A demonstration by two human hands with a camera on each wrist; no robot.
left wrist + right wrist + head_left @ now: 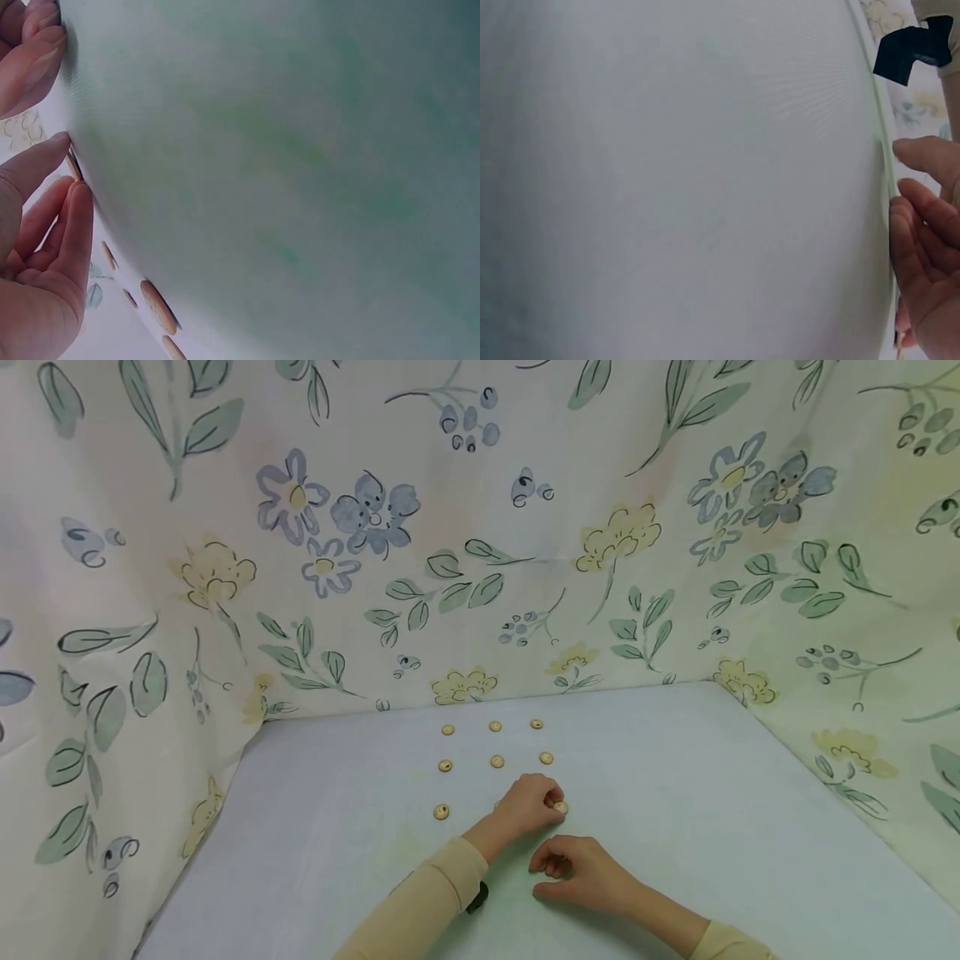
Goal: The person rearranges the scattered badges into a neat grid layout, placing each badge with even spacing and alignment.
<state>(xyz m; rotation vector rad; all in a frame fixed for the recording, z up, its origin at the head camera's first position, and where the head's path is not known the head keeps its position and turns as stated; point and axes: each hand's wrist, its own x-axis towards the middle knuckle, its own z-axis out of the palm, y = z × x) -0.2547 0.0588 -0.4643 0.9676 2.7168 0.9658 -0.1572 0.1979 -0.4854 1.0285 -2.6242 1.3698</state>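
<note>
Round tan wooden buttons lie on the white table in rows of three. My left hand (525, 806) is at the near row's right end, where its thumb and fingertips pinch a button (561, 808) by the edges, low at the tabletop. The left wrist view shows that button (74, 166) edge-on between thumb and fingers. Behind the left hand, the row's middle button (498, 805) is mostly hidden. At the row's left end lies another button (442, 812). My right hand (588, 872) rests nearer the body, fingers loosely bent with nothing between them.
Two farther rows hold more buttons, among them a middle button (497, 762) and a far one (495, 726). A floral cloth (480, 568) hangs behind and along both sides of the table (322, 827). A black wrist mount (477, 897) shows beneath the left sleeve.
</note>
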